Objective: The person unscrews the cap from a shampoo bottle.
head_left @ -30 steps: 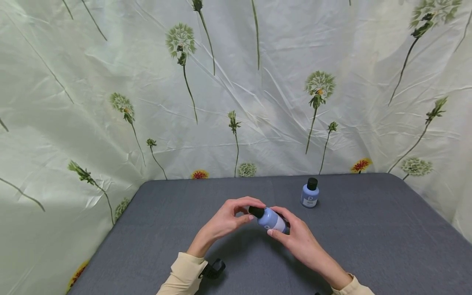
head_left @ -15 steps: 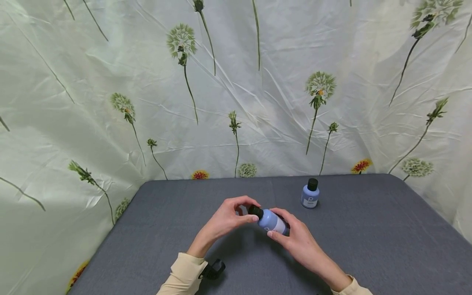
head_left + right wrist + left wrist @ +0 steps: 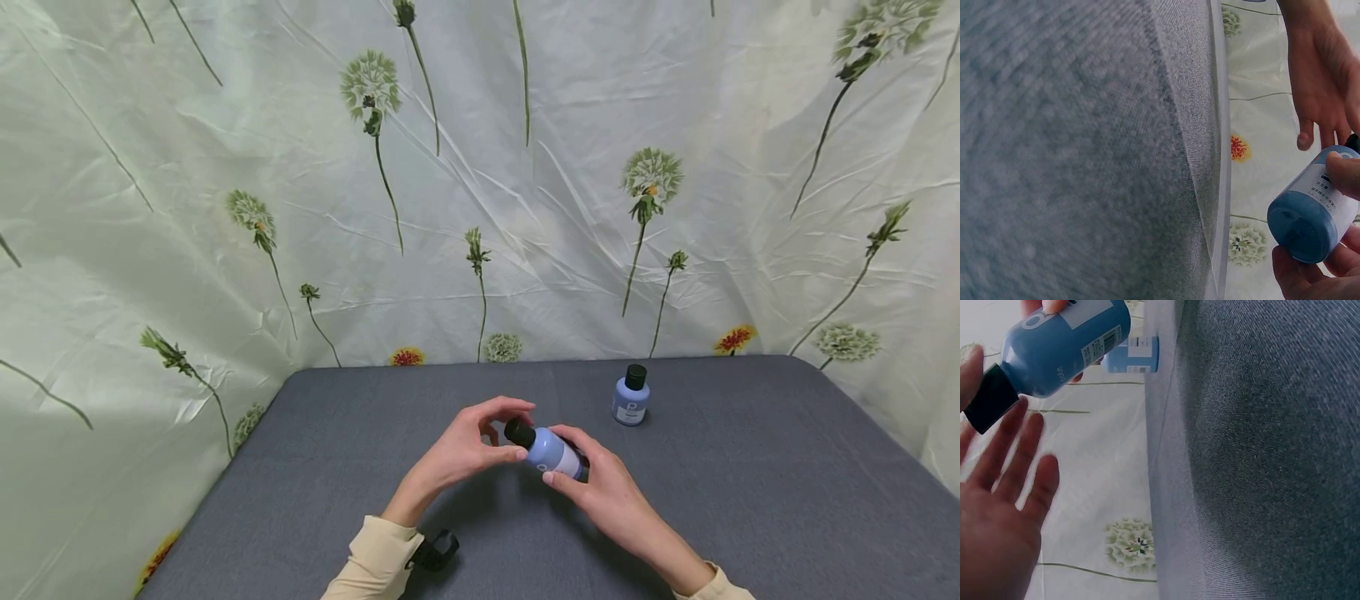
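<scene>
A blue bottle (image 3: 549,451) with a white label is held up over the grey table, tilted so that its black cap (image 3: 520,432) points up and left. My right hand (image 3: 611,485) grips the bottle's body, thumb in front and fingers behind. Around the cap is my left hand (image 3: 467,443), its thumb at the cap's near side and its fingers curving over the far side. The left wrist view shows the thumb against the cap (image 3: 991,399), with the other fingers spread below. From the right wrist view, the bottle's base (image 3: 1302,228) is visible.
Another blue bottle (image 3: 630,402) with a black cap stands upright toward the table's back right. The grey cloth-covered table (image 3: 360,433) ends at a pale curtain (image 3: 555,208) printed with dandelions. A black wrist device (image 3: 437,552) sits at my left cuff.
My left thumb has slid right along the cap toward the bottle's shoulder, and its fingers have shifted around the cap. The right hand keeps its grip, with the bottle turned slightly.
</scene>
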A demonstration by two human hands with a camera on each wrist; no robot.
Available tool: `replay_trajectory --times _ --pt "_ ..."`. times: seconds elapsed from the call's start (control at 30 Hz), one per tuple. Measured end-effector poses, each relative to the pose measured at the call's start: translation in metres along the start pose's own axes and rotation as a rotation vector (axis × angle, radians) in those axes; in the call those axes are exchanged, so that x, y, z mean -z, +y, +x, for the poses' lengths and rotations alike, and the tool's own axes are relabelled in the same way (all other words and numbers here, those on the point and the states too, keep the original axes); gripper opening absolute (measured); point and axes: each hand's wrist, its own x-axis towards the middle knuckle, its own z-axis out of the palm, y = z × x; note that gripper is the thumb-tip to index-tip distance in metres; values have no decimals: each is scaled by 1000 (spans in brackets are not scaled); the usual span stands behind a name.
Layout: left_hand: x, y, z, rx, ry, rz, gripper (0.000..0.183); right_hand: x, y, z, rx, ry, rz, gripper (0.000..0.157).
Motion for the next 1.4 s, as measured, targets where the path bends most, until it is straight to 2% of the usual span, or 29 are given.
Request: replay_trajectory --times 0.1,0.2,0.27,0.5,0.73,0.97,1.13,1.3,1.4 --pt "1 -2 0 -78 -77 -40 47 -1 0 0 -2 -2 -1 52" --pt "2 -1 1 -115 -122 -70 41 -1 0 1 -5 -5 4 53" --pt "2 2 1 -113 -131 -74 38 -1 0 2 -4 -3 5 53" --pt "6 32 -1 -90 -101 -45 27 2 1 2 9 6 17 51" --pt "0 3 2 17 -6 -12 27 1 0 2 7 4 3 52" --pt "-1 -1 0 66 51 8 25 -1 1 0 17 1 9 51" --pt "-1 -2 -1 50 50 10 31 -2 1 0 10 0 13 51" --pt "0 -3 -1 -35 -16 -25 44 -2 1 0 -1 13 -1 51" --pt "2 -1 -1 -72 -54 -51 42 -1 1 1 -3 16 -2 52"
